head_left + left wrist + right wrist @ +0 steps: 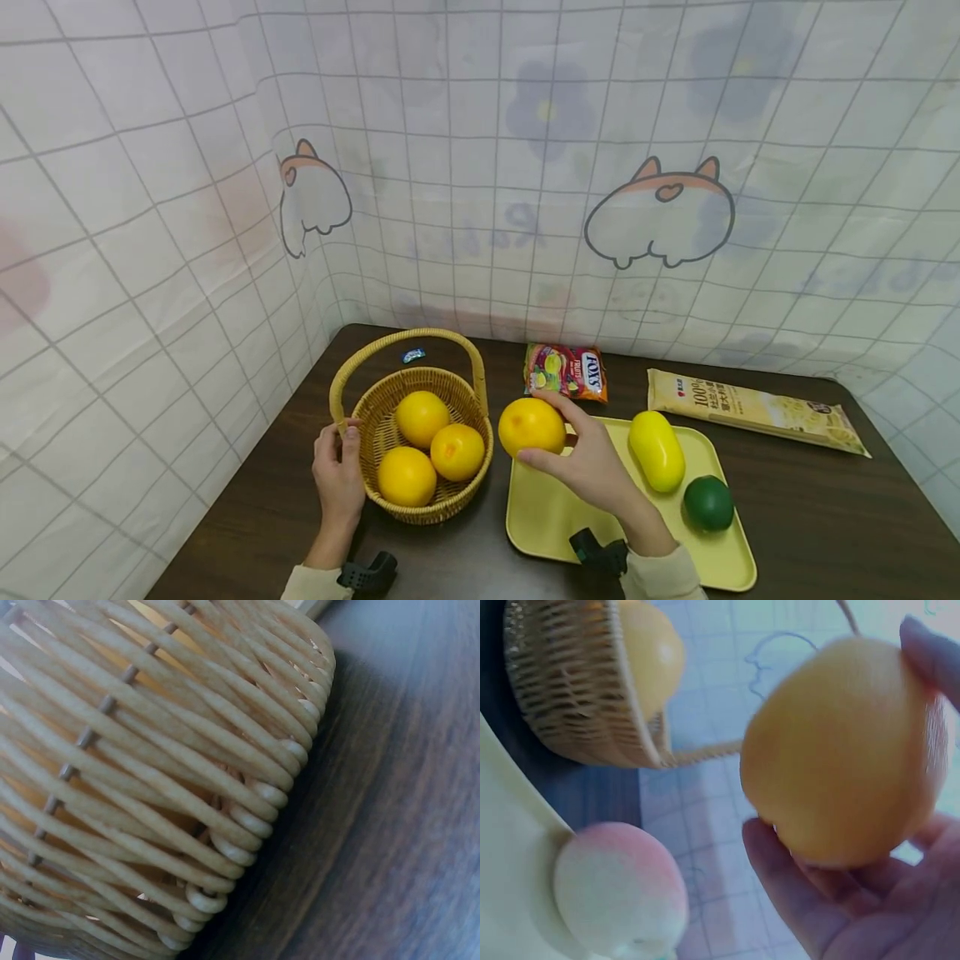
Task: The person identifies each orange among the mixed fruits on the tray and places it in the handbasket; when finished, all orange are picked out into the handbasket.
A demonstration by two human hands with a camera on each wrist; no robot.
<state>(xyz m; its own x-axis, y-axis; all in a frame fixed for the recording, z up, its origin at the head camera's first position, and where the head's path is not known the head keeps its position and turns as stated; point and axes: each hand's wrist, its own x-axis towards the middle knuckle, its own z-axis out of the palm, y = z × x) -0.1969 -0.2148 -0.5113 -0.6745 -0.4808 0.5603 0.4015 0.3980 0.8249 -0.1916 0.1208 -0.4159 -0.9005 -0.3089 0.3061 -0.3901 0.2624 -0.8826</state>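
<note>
In the head view, a wicker basket (427,515) with a tall arched handle stands on the left, three oranges (422,419) inside it. My left hand (339,475) grips the basket's left rim by the foot of the handle; the left wrist view shows only the woven side (142,750) and the table. My right hand (596,462) holds another orange (531,427) between thumb and fingers, raised over the left edge of a yellow tray (540,525). In the right wrist view, a pink-and-white peach (622,889) lies near that orange; the hand hides it in the head view.
On the tray's right side lie a yellow oblong fruit (657,451) and a dark green round one (708,503). Behind are a FOX'S candy bag (566,372), a long noodle packet (757,411) and a small blue wrapper (413,356). Patterned cloth walls (480,167) border the table.
</note>
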